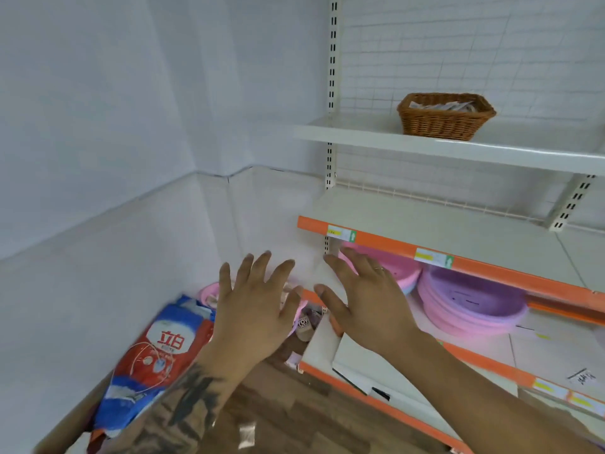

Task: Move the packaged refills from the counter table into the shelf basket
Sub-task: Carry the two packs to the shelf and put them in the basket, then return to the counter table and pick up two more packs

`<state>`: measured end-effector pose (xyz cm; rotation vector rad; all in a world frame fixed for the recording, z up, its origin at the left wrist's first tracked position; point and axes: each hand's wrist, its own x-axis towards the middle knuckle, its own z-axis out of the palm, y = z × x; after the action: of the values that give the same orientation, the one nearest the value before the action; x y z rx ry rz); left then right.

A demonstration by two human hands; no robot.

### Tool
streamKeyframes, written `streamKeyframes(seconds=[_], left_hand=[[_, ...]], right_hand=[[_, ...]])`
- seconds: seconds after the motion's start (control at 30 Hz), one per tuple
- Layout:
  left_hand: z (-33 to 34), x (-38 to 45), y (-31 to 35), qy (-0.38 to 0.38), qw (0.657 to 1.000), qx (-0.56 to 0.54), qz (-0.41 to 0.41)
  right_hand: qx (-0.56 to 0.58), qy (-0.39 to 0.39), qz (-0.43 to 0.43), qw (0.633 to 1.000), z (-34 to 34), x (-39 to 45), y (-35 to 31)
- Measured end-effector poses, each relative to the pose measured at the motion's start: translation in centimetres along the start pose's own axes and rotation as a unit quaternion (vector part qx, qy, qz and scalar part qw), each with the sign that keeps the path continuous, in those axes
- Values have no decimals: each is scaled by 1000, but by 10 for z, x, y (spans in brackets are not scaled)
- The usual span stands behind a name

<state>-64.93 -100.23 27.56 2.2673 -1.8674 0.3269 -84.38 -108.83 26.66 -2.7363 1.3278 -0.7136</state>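
A brown wicker basket (pixel 446 117) stands on the upper white shelf (pixel 360 136), with pale packets showing inside it. A red, white and blue refill pouch (pixel 152 362) lies on the counter at the lower left, more packages beneath it. My left hand (pixel 255 309) hovers with fingers spread, just right of the pouch and holding nothing. My right hand (pixel 366 303) is beside it, fingers spread too, empty, in front of the orange-edged shelf (pixel 386 242).
Stacked pink and purple plastic basins (pixel 471 303) fill the shelf under the orange edge. A lower white shelf with orange trim (pixel 376 381) juts out below my right forearm. White walls close the corner on the left. Wood-look floor (pixel 278 414) lies below.
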Motion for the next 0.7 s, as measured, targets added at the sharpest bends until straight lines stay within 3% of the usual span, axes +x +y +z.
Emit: streamKeyframes(seconds=[0.3,0.7], left_hand=[[-31,-125,-104,-63,992,-45,-104],[-94,-367,-315,-85,957,23,-276]], right_hand=[[40,-45,-60,996,16,-43,-141],[131,-131,-169,968,70,-113,-435]])
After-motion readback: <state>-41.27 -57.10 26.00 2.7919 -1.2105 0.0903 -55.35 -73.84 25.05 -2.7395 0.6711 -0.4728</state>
